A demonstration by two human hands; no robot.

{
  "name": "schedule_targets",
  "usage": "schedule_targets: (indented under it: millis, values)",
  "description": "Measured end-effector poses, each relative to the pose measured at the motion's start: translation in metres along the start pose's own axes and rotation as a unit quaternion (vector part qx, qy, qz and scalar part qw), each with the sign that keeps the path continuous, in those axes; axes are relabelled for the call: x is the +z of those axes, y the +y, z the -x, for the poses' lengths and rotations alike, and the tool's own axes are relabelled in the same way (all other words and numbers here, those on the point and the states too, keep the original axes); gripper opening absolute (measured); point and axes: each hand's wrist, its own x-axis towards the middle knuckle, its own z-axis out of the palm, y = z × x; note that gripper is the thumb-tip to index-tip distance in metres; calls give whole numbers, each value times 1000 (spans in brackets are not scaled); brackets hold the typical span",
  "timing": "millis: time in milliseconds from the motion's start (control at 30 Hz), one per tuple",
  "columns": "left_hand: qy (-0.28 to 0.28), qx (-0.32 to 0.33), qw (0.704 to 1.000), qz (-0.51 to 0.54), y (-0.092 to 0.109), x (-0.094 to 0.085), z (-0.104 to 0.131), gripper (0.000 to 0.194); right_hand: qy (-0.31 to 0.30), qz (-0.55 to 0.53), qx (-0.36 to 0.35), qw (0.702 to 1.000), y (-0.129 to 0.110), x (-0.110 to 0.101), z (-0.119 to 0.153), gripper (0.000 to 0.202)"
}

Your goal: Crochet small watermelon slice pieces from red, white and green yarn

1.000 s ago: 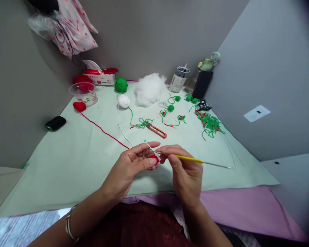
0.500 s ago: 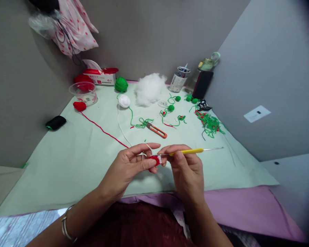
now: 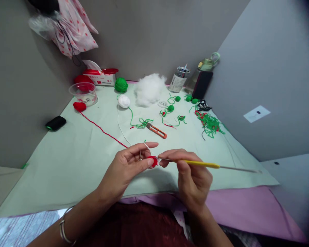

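My left hand (image 3: 130,164) pinches a small red and white crochet piece (image 3: 153,161) between thumb and fingers. White yarn (image 3: 146,146) runs over its raised index finger. In my right hand (image 3: 192,175) is a crochet hook (image 3: 202,164) with a yellow handle, its thin metal tip at the edge of the piece. The hook's other metal end points right. A white yarn ball (image 3: 124,101) and a red yarn ball (image 3: 79,106) lie beyond my hands, their strands leading toward my left hand.
Orange-handled thread snips (image 3: 157,131) lie ahead among green yarn ends. White stuffing (image 3: 149,90), a green yarn ball (image 3: 121,84), a clear tub (image 3: 83,96) and a pen cup (image 3: 179,80) stand at the back. Yarn scraps (image 3: 211,124) heap at the right, a black object (image 3: 56,122) at the left.
My right hand has shifted slightly right and down, and the hook's outer end has swung down to the right. The crochet piece has turned a little in my left hand.
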Motion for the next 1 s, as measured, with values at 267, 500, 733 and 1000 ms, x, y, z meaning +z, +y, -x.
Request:
schedule_targets:
  millis: [267,500,733,1000]
  values:
    - [91,98,984,-121,0,10,5,33,-68,231,-158,958,-1,-1,5,27]
    - [35,-18,997,70,-3,14,4,47,-73,358,-205,908,4,1,16,50]
    - [9,-62,990,124,-2,6,0,40,55,21,7,998,4,4,2,25]
    - [12,-24,996,87,-7,13,0,43,8,106,-44,993,5,12,1,28]
